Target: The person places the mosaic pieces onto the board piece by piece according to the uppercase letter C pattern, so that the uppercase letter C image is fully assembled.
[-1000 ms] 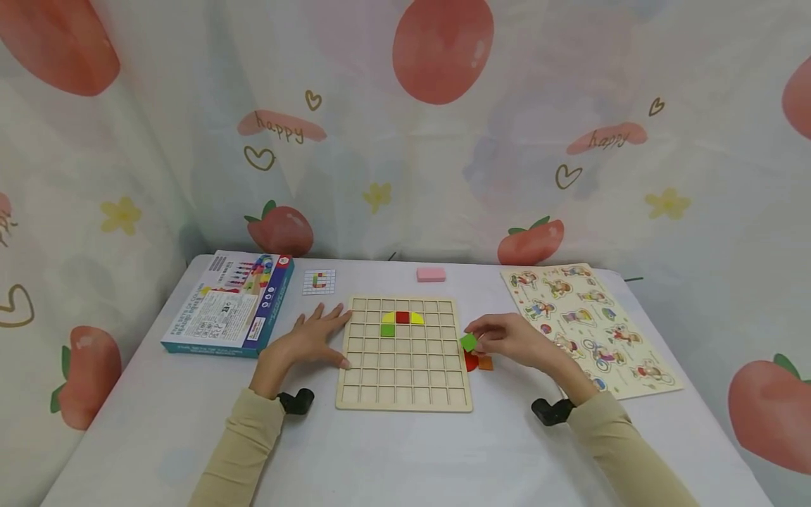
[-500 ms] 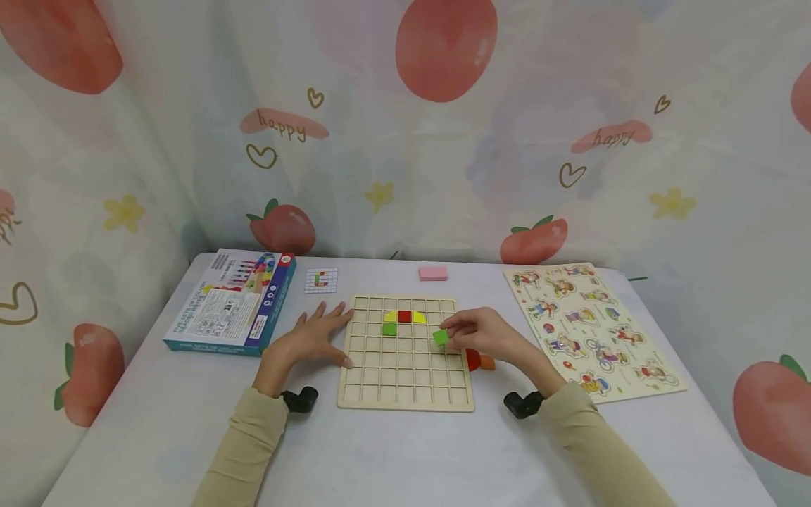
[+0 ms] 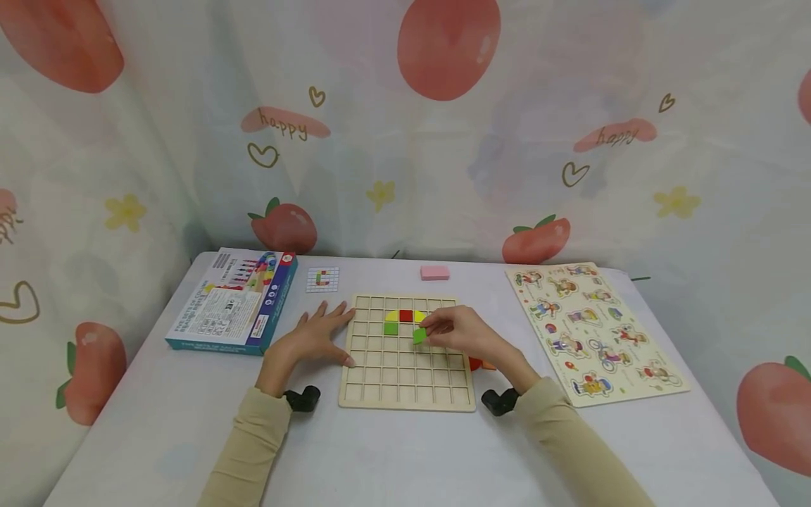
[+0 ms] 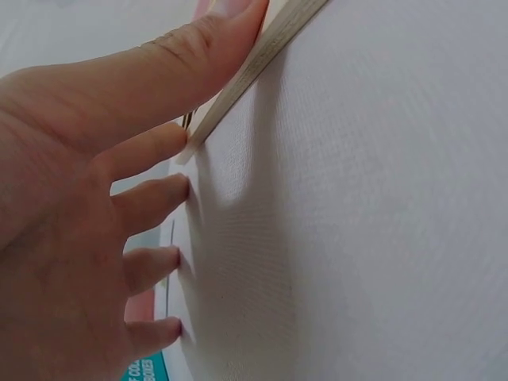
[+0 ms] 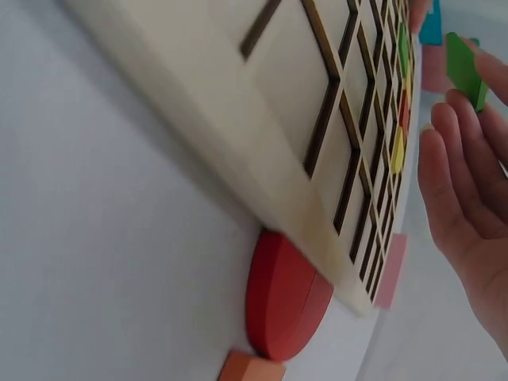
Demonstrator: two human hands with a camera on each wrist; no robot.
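A light wooden grid board (image 3: 405, 400) lies on the table. In its upper rows sit a red square block (image 3: 406, 316), yellow curved pieces (image 3: 391, 316) on both sides of it, and a green square block (image 3: 391, 329) below the left one. My right hand (image 3: 465, 333) pinches another green block (image 3: 419, 336) above the board; the right wrist view shows that green block (image 5: 463, 70) between thumb and fingers. My left hand (image 3: 310, 343) has its fingers spread, with thumb and fingertips at the board's left edge. In the left wrist view the thumb (image 4: 182, 67) touches that edge.
Red rounded pieces (image 5: 282, 298) and an orange block (image 5: 250, 367) lie by the board's right edge. A small pattern card (image 3: 322, 279), a pink block (image 3: 434, 272) and a boxed set (image 3: 231, 303) lie farther back. A picture puzzle board (image 3: 595, 331) is at right.
My right hand has carried the green block leftward from beside the board's right edge to over its middle columns. The left hand stays at the board's left edge.
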